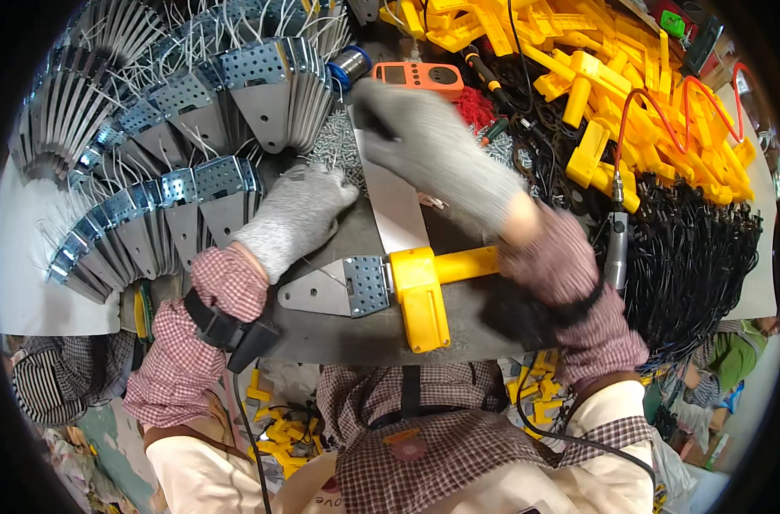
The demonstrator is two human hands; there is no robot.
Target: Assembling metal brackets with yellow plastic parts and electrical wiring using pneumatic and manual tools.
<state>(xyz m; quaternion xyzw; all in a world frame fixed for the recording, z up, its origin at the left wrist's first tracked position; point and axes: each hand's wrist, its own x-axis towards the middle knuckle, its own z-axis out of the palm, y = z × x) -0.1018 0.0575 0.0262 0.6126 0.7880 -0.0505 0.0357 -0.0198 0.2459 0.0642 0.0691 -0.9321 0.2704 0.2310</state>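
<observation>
On the dark work surface before me lies a yellow plastic T-shaped housing [422, 300], its handle pointing right. At its left end sits a tapered grey metal plate with a perforated silvery bracket [369, 284]. My left hand [303, 210], in a grey glove, is at the near edge of a pile of small screws [330, 144]; its fingers are curled, and whatever they hold is hidden. Blurred by motion, my gloved right hand [437, 146] is above a pale flat strip [396, 201], close to an orange handheld meter [417, 77]. Its grip is unclear.
Rows of tapered metal plates with brackets and white wires [184, 197] fill the left. Yellow plastic parts [613, 77] are heaped at the far right, above bundled black cables [690, 257]. A powered screwdriver [616, 248] hangs on a red coiled line. A wire spool [351, 64] stands beside the meter.
</observation>
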